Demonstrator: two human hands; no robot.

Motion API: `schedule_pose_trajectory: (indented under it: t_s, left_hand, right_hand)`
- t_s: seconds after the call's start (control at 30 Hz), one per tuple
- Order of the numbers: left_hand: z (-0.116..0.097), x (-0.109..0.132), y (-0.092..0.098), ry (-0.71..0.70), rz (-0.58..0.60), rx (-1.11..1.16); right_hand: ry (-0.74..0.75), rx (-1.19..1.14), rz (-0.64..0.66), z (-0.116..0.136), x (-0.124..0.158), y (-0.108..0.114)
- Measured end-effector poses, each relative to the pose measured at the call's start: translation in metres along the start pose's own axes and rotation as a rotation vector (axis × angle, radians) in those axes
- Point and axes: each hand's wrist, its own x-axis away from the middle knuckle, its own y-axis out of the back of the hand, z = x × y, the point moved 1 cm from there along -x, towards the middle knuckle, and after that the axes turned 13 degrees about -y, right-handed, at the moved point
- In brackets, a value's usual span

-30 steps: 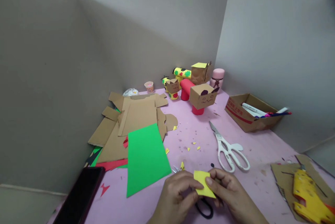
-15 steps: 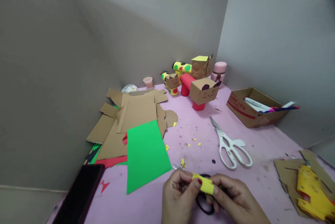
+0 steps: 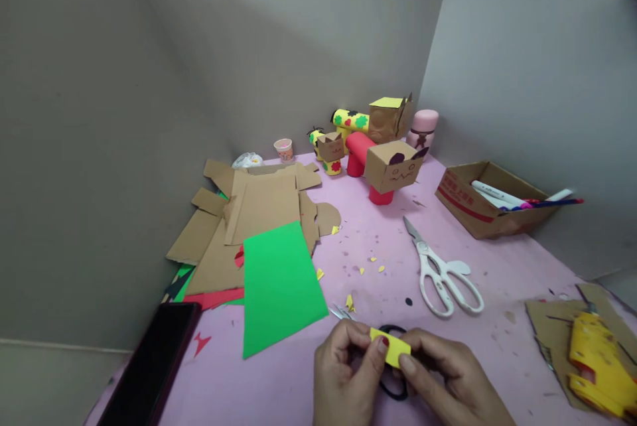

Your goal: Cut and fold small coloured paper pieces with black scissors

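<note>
A small piece of yellow paper [image 3: 396, 349] is pinched at both ends, its left end by my left hand [image 3: 348, 369] and its right end by my right hand [image 3: 442, 373]. Both thumbs lie on its near face, with the fingers behind. Black-handled scissors [image 3: 398, 389] lie on the table beneath my hands, mostly hidden, with their blade tips [image 3: 341, 311] showing just beyond the left fingers. Yellow paper scraps [image 3: 350, 303] lie a little past my hands. A green sheet [image 3: 281, 290] rests to the left of them.
White scissors [image 3: 440, 277] lie ahead, right. A yellow glue gun [image 3: 600, 363] sits on cardboard at far right. Behind are a box of pens [image 3: 465, 210], a red cardboard cat [image 3: 393, 167] and a pink bottle [image 3: 424, 126]. Cardboard sheets [image 3: 263, 210] and a phone [image 3: 152, 363] are left.
The yellow paper has turned slightly between my fingers, and its right edge now looks smoother. The whole view has shifted a little.
</note>
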Motion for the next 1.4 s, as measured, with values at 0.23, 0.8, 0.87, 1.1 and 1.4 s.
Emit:
schedule_pose_trajectory:
  t_s: [0.23,0.8,0.87,1.1,1.4]
  left_hand:
    - [-0.003,-0.001,-0.003,0.151,-0.017,0.104]
    - [0.002,-0.004,0.001,0.199,0.101,-0.077]
    - [0.003,-0.003,-0.001,0.207,0.104,-0.02]
    - [0.007,-0.001,-0.005,0.279,0.159,0.178]
    - [0.027,-0.004,0.002,0.346,0.072,0.113]
  right_hand:
    - [0.029,0.026,-0.043,0.0,0.0,0.0]
    - [0.025,0.17,-0.224,-0.002,0.002,-0.001]
    - [0.003,0.141,-0.222,-0.003,0.002,0.0]
    - [-0.217,-0.208,-0.07,-0.005,-0.003,0.0]
    - [-0.057,0.175,-0.015,-0.004,-0.004,0.006]
